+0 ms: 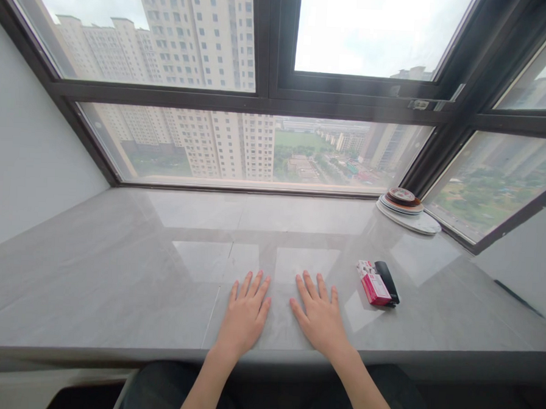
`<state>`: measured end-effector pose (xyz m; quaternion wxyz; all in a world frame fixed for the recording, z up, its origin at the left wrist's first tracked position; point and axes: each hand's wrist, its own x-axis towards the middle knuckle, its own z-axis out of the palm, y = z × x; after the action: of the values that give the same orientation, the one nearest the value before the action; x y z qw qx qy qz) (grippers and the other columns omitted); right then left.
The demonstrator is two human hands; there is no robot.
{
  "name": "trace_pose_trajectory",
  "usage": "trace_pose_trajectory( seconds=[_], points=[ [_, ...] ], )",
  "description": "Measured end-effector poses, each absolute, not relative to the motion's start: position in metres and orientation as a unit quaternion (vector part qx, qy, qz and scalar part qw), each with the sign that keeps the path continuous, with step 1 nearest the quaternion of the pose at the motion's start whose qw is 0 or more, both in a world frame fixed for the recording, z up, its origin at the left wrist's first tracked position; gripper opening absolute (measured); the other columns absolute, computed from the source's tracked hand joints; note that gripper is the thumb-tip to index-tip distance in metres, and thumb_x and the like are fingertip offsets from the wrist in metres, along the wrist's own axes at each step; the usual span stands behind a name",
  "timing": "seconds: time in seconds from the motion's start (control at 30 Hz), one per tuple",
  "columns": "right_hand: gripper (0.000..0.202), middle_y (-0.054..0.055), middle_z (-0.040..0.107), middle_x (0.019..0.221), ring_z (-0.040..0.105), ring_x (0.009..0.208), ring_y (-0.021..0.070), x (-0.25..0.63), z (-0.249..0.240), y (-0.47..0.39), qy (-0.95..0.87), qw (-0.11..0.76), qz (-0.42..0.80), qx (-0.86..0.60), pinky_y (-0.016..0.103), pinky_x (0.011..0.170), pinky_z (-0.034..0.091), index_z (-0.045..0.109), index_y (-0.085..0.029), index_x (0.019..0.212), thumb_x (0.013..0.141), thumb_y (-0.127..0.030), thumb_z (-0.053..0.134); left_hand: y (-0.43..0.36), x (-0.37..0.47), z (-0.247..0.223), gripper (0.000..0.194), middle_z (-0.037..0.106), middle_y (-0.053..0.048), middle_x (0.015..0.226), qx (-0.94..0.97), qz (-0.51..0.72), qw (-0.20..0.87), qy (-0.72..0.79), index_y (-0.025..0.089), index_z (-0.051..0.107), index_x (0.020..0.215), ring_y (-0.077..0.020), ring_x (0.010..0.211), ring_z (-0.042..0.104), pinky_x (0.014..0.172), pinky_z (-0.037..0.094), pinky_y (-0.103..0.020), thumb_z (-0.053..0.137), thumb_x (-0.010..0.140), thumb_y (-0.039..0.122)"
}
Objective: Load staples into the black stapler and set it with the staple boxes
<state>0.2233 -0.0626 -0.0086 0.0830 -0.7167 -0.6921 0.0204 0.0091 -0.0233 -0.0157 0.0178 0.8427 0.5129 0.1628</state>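
The pink box (373, 283) lies flat right of centre, its long axis running from lower right up toward upper left; a black stapler (386, 282) lies parallel, touching its right side. The grey stone sill (113, 281) spans the frame beneath a dark-framed window (265, 94) onto tower blocks; stacked plates (407, 208) sit in the upper right corner. Both hands lie flat, fingers spread, holding nothing; the right hand (319, 317) is near the box, the left hand (245, 316) farther off.
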Motion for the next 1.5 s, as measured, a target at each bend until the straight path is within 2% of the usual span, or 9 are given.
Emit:
trace_pose_trajectory(
  seconds=[0.57,1.13,1.5],
  points=[
    [0.066,-0.004,0.01,0.172,0.001,0.158,0.0342,0.226,-0.016,-0.0605,-0.697,0.081,0.009,-0.713,0.064,0.123,0.001,0.018,-0.036,0.165,0.104,-0.061,0.025,-0.022,0.0082,-0.0185,0.054,0.023,0.002,0.169,0.844,0.144,0.001,0.516,0.036,0.031,0.16,-0.0283,0.157,0.019,0.125,0.022,-0.056,0.033,0.107,0.042],
    [0.065,-0.003,0.008,0.172,-0.002,0.158,0.0352,0.2229,-0.0181,-0.0602,-0.689,0.067,0.007,-0.722,0.067,0.121,0.001,0.018,-0.036,0.165,0.104,-0.06,0.025,-0.0244,0.0092,-0.018,0.052,0.027,0.002,0.169,0.841,0.153,0.001,0.52,0.037,0.035,0.158,-0.0275,0.157,0.02,0.125,0.022,-0.057,0.035,0.106,0.041],
    [0.065,-0.003,0.011,0.172,0.0,0.158,0.0336,0.2234,-0.0141,-0.0633,-0.691,0.075,0.007,-0.719,0.064,0.122,0.001,0.018,-0.036,0.165,0.105,-0.059,0.025,-0.0245,0.0092,-0.018,0.052,0.026,0.002,0.169,0.84,0.154,0.002,0.521,0.037,0.035,0.158,-0.0271,0.157,0.02,0.125,0.021,-0.056,0.034,0.106,0.042]
  ],
)
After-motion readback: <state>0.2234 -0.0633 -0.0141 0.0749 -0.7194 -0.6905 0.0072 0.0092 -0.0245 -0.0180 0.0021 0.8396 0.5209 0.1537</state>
